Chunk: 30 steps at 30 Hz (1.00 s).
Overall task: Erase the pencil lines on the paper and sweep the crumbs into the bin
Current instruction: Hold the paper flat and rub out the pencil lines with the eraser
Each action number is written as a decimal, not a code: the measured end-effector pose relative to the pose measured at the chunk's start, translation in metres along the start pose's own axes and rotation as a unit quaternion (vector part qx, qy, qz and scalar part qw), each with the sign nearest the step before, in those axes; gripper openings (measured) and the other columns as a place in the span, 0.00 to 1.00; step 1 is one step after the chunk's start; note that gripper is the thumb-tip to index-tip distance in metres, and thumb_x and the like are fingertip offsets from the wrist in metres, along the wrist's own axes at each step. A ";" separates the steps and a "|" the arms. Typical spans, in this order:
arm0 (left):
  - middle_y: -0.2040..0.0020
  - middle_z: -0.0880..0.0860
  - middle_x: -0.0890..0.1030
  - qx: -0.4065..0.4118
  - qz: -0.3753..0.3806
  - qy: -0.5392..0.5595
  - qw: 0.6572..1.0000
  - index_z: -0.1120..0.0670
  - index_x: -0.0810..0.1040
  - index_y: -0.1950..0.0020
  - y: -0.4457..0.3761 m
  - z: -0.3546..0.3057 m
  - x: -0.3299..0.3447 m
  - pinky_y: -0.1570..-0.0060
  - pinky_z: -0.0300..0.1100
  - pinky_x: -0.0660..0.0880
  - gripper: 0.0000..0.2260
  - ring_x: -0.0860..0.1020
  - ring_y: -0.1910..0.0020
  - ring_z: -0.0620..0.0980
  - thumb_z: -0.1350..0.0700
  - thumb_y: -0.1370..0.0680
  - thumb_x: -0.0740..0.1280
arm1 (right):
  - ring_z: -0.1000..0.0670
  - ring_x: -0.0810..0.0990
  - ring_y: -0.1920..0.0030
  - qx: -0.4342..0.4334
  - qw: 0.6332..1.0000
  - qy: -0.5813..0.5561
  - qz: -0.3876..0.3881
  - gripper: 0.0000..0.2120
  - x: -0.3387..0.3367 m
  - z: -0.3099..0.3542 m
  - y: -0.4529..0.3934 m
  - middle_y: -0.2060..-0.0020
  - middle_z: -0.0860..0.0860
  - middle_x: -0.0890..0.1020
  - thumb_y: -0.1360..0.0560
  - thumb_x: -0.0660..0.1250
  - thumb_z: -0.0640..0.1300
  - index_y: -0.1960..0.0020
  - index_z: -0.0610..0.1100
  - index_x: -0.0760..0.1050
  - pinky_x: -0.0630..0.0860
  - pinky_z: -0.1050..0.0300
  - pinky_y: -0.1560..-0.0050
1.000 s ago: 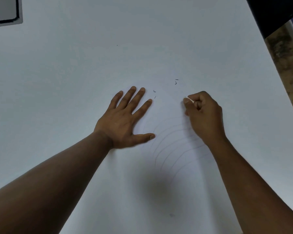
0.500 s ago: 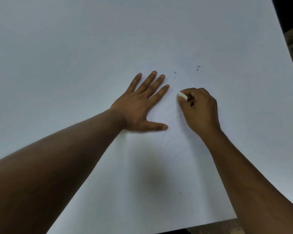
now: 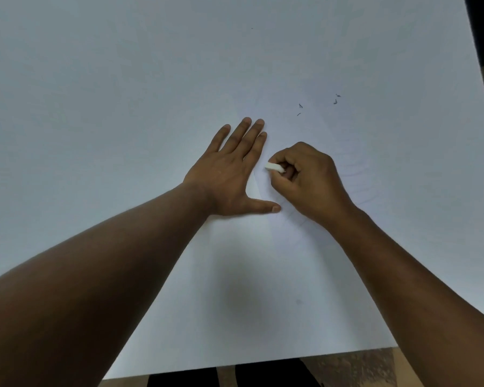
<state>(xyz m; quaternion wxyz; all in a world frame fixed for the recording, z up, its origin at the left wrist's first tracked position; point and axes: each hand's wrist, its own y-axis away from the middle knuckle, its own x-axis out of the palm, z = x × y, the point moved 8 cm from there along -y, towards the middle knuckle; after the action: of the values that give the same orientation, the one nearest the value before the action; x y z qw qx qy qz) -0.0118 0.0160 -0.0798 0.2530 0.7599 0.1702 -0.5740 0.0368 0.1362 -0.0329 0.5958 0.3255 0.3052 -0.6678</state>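
I see a large white sheet of paper (image 3: 123, 135) spread flat and covering almost all of what carries it. The desk (image 3: 355, 367) itself only shows as a mottled brown strip past the paper's near edge and again at the right edge. My left hand (image 3: 229, 174) lies flat on the paper, palm down, fingers straight. Just right of it, my right hand (image 3: 310, 180) rests on the sheet too. A few dark crumbs (image 3: 336, 101) lie on the paper beyond the right hand, with a few more beyond the left hand's fingertips. Faint curved pencil lines (image 3: 361, 188) show just right of the right hand.
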 end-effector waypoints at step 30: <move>0.17 0.55 0.33 -0.009 0.015 -0.017 1.000 0.58 0.37 0.16 0.000 -0.001 -0.001 0.19 0.57 0.38 0.57 0.31 0.19 0.53 0.17 0.30 0.44 | 0.46 0.76 0.61 -0.046 0.988 0.130 -0.066 0.08 -0.009 -0.012 -0.035 0.60 0.46 0.78 0.22 0.65 0.46 0.53 0.41 0.78 0.75 0.51 0.61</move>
<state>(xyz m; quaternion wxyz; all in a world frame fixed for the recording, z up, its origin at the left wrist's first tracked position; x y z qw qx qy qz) -0.0109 0.0164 -0.0788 0.2711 0.7504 0.1596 -0.5813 0.0039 0.1545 -0.0321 0.5200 0.3613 0.4316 -0.6425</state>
